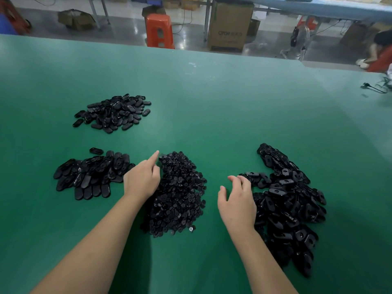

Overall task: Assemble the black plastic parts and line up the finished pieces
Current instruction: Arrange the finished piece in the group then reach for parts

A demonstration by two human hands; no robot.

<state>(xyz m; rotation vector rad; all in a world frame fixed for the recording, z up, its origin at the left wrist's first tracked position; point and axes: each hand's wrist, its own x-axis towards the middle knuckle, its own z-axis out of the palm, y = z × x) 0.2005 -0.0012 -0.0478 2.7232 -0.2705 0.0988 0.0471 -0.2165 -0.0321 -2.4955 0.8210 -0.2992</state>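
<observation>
Green table [212,98] with four heaps of black parts, sorted by type, presumably for reach. Left hand [141,179] at edge of central heap of small round pieces [180,192], forefinger extended, other fingers curled, contents not discernible. Right hand [237,200] loosely spread, holding nothing, beside right-hand heap of slotted oval pieces [288,204]. Flat oval covers [89,177] at left; far pile [114,112] behind, likely assembled, not yet lined up.

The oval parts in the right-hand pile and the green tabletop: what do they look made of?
Oval parts in the right pile: apparently moulded black plastic, smooth and semi-glossy; highlights run along their rounded edges and holes.
Green tabletop: seemingly a matte rubber or vinyl mat; it shows only a soft, diffuse sheen and no seams, though the exact material is unclear.
</observation>
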